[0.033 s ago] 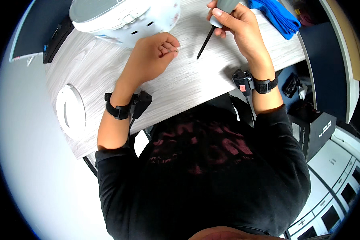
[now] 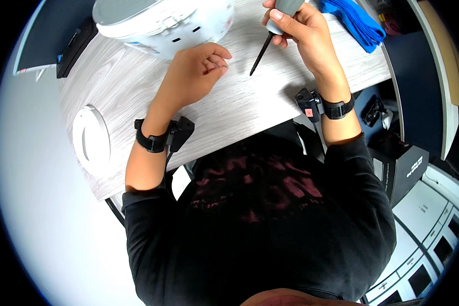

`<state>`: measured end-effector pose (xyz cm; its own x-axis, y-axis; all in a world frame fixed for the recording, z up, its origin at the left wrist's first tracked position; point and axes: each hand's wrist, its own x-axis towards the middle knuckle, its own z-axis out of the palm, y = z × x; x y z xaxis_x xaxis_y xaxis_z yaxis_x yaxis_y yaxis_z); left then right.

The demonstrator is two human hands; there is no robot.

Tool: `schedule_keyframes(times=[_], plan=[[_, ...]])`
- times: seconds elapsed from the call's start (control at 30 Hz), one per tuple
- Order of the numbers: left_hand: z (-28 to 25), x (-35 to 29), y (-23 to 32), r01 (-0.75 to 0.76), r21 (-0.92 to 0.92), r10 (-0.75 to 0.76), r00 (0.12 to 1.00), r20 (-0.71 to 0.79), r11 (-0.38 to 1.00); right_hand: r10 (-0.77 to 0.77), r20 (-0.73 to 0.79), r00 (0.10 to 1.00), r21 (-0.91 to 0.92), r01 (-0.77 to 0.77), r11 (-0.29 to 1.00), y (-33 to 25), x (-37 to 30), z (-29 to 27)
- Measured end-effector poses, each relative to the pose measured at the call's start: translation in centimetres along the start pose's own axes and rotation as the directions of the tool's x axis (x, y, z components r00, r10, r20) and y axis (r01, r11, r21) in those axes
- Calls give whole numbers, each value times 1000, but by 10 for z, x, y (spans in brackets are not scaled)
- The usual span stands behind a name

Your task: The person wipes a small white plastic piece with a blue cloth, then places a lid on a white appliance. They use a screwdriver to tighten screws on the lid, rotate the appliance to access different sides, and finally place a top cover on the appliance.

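Left hand (image 2: 195,74) loosely curled; can't tell if anything's pinched. Right hand (image 2: 307,31) grips grey-handled screwdriver (image 2: 274,29), tip in no screw. Readying, seemingly; next move calls for steady aim. White lidded appliance (image 2: 160,36) beyond left hand.

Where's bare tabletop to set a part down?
Bare: tabletop between the left hand and right wrist's black unit; between left forearm and white ring; smaller, nearer than the blue cloth. Crowded: far side, with white container close by left hand and screwdriver in right hand.
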<state>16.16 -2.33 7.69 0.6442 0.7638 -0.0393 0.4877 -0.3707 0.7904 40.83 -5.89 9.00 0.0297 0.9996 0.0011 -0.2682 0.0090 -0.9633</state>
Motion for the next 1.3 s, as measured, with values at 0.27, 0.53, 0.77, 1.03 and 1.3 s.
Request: schedule_keyframes(times=[0.27, 0.53, 0.77, 1.03, 1.3], plan=[[-8, -20, -10, 49, -37, -50, 999, -13, 998, -73, 41, 997, 53, 71, 996, 0, 14, 36], [-11, -24, -13, 9, -75, -12, 999, -47, 997, -95, 95, 991, 74, 89, 993, 12, 20, 46], [-7, -24, -19, -16, -70, 10, 996, -83, 997, -111, 97, 989, 75, 104, 992, 16, 21, 48], [-7, -23, -18, -51, -9, 50, 994, -99, 999, -69, 64, 996, 36, 67, 997, 10, 15, 53], [-8, -22, -19, 59, -136, -64, 997, -30, 989, -128, 110, 986, 89, 119, 989, 9, 14, 49]])
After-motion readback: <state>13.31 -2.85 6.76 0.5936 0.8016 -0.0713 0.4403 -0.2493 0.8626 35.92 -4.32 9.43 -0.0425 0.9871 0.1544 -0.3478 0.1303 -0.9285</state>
